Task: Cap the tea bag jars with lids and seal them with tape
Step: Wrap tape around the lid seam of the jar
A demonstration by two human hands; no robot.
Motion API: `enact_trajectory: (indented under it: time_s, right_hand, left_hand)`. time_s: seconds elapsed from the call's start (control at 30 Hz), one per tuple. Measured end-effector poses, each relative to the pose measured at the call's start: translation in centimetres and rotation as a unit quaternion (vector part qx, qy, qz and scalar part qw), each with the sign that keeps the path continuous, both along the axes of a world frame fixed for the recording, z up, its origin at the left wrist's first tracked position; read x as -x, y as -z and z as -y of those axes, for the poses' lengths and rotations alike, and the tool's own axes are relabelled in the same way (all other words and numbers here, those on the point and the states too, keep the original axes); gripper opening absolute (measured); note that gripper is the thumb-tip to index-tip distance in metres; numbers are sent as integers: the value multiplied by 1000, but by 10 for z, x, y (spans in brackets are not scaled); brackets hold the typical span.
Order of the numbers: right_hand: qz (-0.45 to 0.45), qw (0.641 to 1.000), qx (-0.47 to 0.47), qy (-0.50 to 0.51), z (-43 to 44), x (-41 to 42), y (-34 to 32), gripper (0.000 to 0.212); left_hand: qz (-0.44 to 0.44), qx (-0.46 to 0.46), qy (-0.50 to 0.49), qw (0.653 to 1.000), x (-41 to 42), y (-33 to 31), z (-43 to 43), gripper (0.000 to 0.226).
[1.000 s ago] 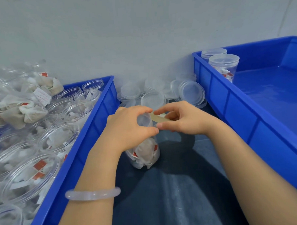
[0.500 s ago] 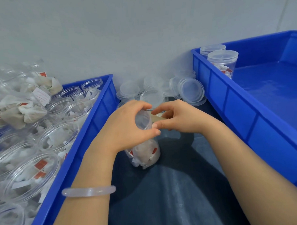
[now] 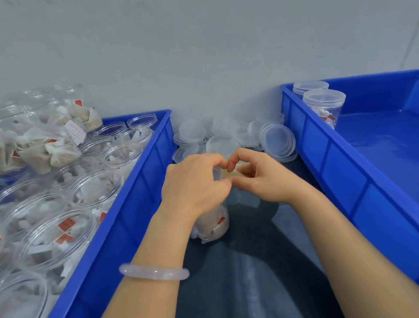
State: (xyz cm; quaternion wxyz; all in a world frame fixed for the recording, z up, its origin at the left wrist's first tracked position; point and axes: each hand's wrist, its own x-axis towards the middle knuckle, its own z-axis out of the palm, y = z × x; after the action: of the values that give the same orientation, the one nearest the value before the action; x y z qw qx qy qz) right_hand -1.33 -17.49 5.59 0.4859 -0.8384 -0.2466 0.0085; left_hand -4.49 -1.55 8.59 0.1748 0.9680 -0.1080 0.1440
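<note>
A clear jar of tea bags [image 3: 212, 224] stands on the dark cloth between two blue bins. My left hand [image 3: 195, 183] grips its capped top, fingers curled round the lid's rim. My right hand [image 3: 257, 178] is beside it on the right and pinches a strip of yellowish tape [image 3: 230, 173] at the lid's edge. The two hands' fingertips touch above the lid. Most of the lid and the tape is hidden by my fingers.
The left blue bin [image 3: 138, 200] holds several open jars of tea bags [image 3: 94, 188], with loose tea bags [image 3: 47, 146] heaped behind. Loose clear lids [image 3: 277, 138] are piled against the wall. The right blue bin [image 3: 343, 174] holds two capped jars [image 3: 323, 105].
My right hand has closed in on the jar top until its fingertips meet the left hand's. The visible length of tape has shrunk.
</note>
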Motion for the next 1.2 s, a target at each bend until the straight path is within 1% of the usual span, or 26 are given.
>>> enact_trajectory:
  time_s: [0.1, 0.2, 0.33, 0.37, 0.47, 0.57, 0.63, 0.73, 0.97, 1.07, 1.1, 1.13, 1.2]
  right_hand:
    - [50, 998, 21, 44, -7, 10, 5, 9]
    - [93, 991, 43, 86, -13, 21, 11, 19]
    - [93, 984, 83, 129, -18, 32, 9, 11]
    - [93, 982, 98, 136, -20, 36, 8, 12]
    - [113, 967, 152, 172, -25, 44, 5, 18]
    - [118, 952, 176, 223, -30, 53, 5, 14]
    - [118, 945, 191, 239, -33, 57, 5, 11]
    - [123, 942, 190, 249, -32, 63, 6, 13]
    - [93, 949, 182, 238, -30, 77, -1, 12]
    - [148, 954, 129, 226, -24, 98, -3, 16]
    - [162, 953, 109, 232, -16, 99, -2, 16]
    - [162, 951, 110, 239, -8, 95, 1, 15]
    - [120, 948, 174, 237, 3, 77, 8, 8]
  left_hand:
    - [23, 28, -17, 999, 3, 1, -5, 19]
    - [18, 37, -13, 999, 3, 0, -6, 16]
    - [13, 33, 10, 999, 3, 0, -3, 10]
    - [16, 29, 11, 999, 3, 0, -2, 9]
    - [18, 25, 19, 999, 3, 2, -2, 12]
    - [22, 25, 23, 999, 3, 2, -2, 14]
    - [22, 34, 17, 999, 2, 2, -2, 14]
    - [14, 44, 9, 999, 1, 2, 0, 12]
    - [7, 43, 7, 999, -4, 2, -1, 14]
    - [7, 37, -49, 998, -13, -1, -8, 10]
    - [0, 37, -48, 998, -17, -2, -8, 10]
    - [-11, 30, -37, 999, -19, -2, -7, 10]
    - [-17, 26, -24, 999, -20, -2, -10, 10]
